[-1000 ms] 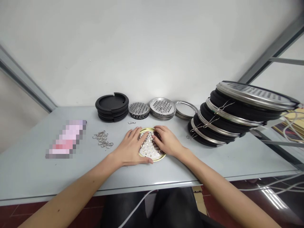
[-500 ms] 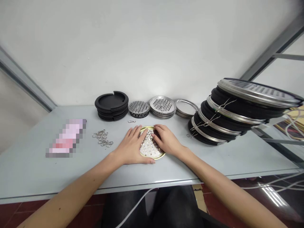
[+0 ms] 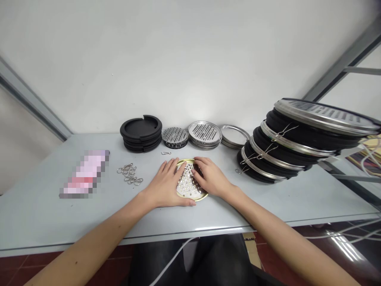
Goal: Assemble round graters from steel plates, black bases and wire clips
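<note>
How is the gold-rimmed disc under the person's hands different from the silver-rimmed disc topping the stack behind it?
The gold-rimmed disc has a yellowish edge; the silver-rimmed disc has a plain metallic one. The left hand and right hand partly cover the gold-rimmed disc; no hand touches the silver-rimmed disc. Both are round, with patterned metallic faces.

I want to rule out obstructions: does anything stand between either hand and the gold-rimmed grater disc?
Nothing visible does: the left hand and right hand lie against opposite sides of the gold-rimmed grater disc. The single loose metal clip lies beyond the left hand's fingers, and the clip pile sits off to the left.
</note>
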